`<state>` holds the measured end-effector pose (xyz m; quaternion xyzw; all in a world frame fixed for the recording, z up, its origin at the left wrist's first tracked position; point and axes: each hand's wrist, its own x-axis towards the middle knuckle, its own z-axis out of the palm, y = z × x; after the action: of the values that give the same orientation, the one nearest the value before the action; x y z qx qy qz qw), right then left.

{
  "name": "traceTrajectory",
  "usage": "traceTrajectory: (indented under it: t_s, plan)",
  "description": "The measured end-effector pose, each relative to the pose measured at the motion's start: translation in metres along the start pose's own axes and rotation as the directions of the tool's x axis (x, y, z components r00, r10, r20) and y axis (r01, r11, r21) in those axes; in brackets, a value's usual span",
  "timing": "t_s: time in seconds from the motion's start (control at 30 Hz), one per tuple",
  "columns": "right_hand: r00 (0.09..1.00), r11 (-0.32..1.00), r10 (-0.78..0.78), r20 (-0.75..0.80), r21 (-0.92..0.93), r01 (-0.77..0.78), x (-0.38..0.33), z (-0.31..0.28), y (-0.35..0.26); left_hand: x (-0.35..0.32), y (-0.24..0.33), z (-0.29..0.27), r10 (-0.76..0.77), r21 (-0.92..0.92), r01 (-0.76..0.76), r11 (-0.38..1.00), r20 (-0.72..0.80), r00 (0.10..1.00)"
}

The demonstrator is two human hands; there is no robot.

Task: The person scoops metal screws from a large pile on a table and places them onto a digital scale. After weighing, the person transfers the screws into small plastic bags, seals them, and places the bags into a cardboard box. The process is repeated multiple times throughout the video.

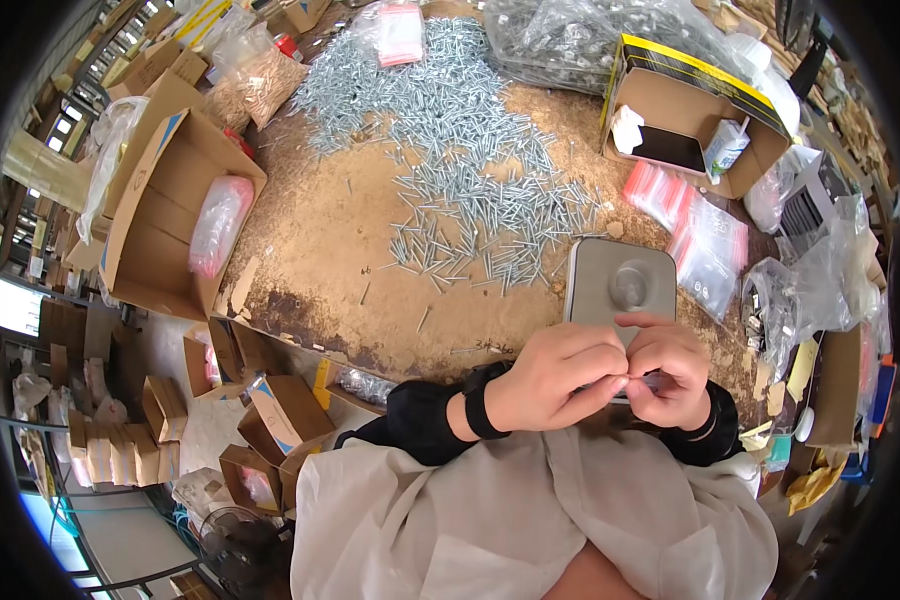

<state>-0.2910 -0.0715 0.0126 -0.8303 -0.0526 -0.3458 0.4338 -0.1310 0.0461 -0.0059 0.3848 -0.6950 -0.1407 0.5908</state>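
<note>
Left hand [555, 375] and right hand [670, 370] pressed together, fingertips pinching a small clear plastic zip bag [656, 381] between them, mostly hidden. Just beyond the hands, a flat grey metal scale [620, 280]. Farther ahead, a wide heap of silver metal screws [470, 160] on the brown worn table [310, 230].

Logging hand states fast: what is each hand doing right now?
Left hand: closed, fingertips pinching a small clear bag.
Right hand: closed, pinching the same bag from the other side.
</note>
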Motion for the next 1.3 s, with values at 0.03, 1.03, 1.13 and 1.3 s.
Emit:
traceTrajectory:
  t_s: [0.03, 1.03, 1.13, 1.3]
  plan:
    - [1.0, 1.0, 0.025, 0.001, 0.007, -0.025, -0.001, -0.001, 0.001, 0.001, -0.002, 0.001, 0.007, 0.004, -0.007, 1.0, -0.005, 1.0]
    - [0.983, 1.0, 0.003, -0.184, -0.01, -0.005, -0.008, -0.02, -0.001, -0.071, 0.022, -0.182, -0.268, -0.042, 0.42, 0.906, -0.826, 0.496]
    - [0.989, 0.996, -0.029, -0.147, -0.085, 0.017, -0.006, -0.019, -0.001, -0.097, 0.017, -0.228, -0.297, 0.059, 0.683, 0.728, -0.871, 0.391]
    - [0.991, 0.984, -0.036, -0.126, -0.18, 0.013, -0.006, -0.022, 0.002, -0.127, 0.001, -0.199, -0.567, 0.689, 0.648, 0.326, -0.406, 0.717]
